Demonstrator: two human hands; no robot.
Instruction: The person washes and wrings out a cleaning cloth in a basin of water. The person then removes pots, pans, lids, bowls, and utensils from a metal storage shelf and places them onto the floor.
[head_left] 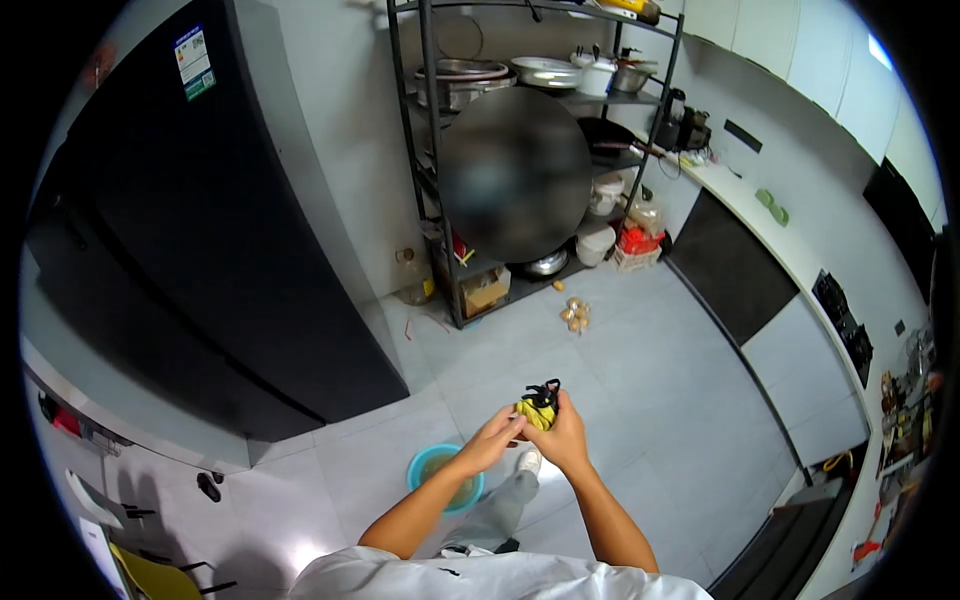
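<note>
A small yellow bundle with black cords or straps (536,416) is held between both hands in front of my body; its exact kind is unclear. My left hand (492,441) closes on its left side with fingertips against the yellow part. My right hand (563,437) grips it from the right, thumb up along the side. The black loops stick out above the fingers. Below my left forearm stands a turquoise basin (412,468) on the floor, partly covered by the arm. Its contents are hard to make out.
A black metal shelf rack (447,297) with pots and pans stands ahead. Before it, several round brownish items (576,315) lie on the tiled floor. A tall dark fridge (200,230) rises at left. The counter (745,208) runs along the right. A yellow chair (150,577) is at lower left.
</note>
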